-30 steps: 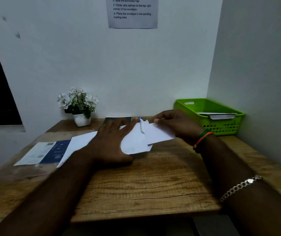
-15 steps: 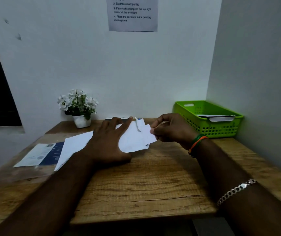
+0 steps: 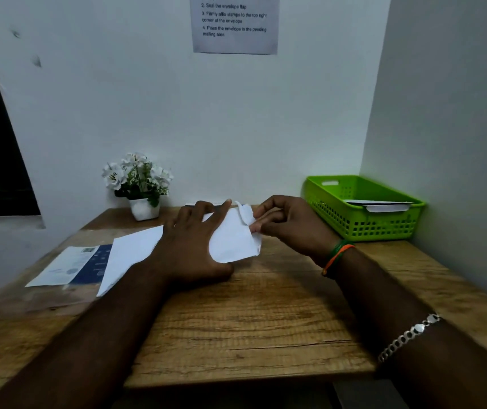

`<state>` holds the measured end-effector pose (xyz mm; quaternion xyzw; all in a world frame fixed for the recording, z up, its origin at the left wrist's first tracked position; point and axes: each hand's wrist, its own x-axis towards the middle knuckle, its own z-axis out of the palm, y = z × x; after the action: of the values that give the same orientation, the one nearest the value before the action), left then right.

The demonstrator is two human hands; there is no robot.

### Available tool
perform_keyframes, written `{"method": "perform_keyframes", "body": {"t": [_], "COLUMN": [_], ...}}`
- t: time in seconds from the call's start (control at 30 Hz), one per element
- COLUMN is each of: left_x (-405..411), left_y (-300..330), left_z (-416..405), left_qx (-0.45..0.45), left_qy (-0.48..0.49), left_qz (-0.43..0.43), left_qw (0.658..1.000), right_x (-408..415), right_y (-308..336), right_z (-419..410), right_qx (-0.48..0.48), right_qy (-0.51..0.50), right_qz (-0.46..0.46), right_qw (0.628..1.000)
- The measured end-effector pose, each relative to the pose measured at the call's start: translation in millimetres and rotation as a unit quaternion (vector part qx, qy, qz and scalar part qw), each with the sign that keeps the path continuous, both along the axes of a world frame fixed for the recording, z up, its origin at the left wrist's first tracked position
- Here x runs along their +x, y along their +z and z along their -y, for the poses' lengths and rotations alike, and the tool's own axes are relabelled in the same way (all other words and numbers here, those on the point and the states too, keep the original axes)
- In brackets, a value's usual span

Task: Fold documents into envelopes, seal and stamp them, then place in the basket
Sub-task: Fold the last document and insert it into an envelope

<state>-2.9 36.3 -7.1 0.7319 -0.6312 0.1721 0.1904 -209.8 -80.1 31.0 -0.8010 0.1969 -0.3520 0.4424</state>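
Note:
A white envelope (image 3: 233, 240) lies on the wooden desk (image 3: 251, 320) near its middle back. My left hand (image 3: 189, 246) presses flat on its left part, fingers spread and straight. My right hand (image 3: 289, 225) pinches the folded white paper (image 3: 246, 215) at the envelope's right end; little of the paper shows outside. The green basket (image 3: 363, 228) stands at the back right against the wall, with a white envelope (image 3: 383, 205) lying in it.
Left of my left arm lie a blank white sheet (image 3: 130, 255) and a printed blue-and-white document (image 3: 71, 265). A small pot of white flowers (image 3: 139, 184) stands at the back. An instruction sheet (image 3: 234, 23) hangs on the wall. Walls close the back and right.
My right hand has moved left toward the envelope, and the paper that stuck out to the right is now mostly inside it. My left hand stays pressed on the envelope.

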Motion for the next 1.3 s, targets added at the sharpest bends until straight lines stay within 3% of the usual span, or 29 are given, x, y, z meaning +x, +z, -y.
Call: {"method": "perform_keyframes", "body": {"t": [0.17,0.37,0.53,0.7,1.1,1.3], "left_x": [-1.9,-4.3,-7.0,-10.5,-13.0,-13.4], "left_y": [-0.9,-0.4,-2.2,-5.4,-7.6,-3.5], "left_z": [2.0,4.4,8.9,10.9,13.6,12.6], "left_qx": [-0.001,-0.039,-0.036,-0.025,-0.024,-0.046], "left_qy": [-0.004,0.042,0.058,0.050,0.037,0.026], "left_qz": [-0.003,0.028,0.031,0.018,0.019,0.005], "left_qw": [1.000,0.998,0.997,0.998,0.999,0.999], "right_x": [-1.4,-3.5,3.3,8.3,27.4,25.1], "right_y": [4.2,7.2,-4.8,-7.2,-27.6,-22.1], "right_z": [-9.4,-0.6,-5.1,-5.1,-2.9,-8.2], "right_qx": [0.047,0.086,0.196,0.230,0.074,0.148], "right_qy": [0.063,-0.080,-0.039,-0.049,-0.107,-0.028], "right_qz": [-0.058,0.034,-0.059,-0.009,0.019,0.051], "right_qw": [0.995,0.993,0.978,0.972,0.991,0.987]}}
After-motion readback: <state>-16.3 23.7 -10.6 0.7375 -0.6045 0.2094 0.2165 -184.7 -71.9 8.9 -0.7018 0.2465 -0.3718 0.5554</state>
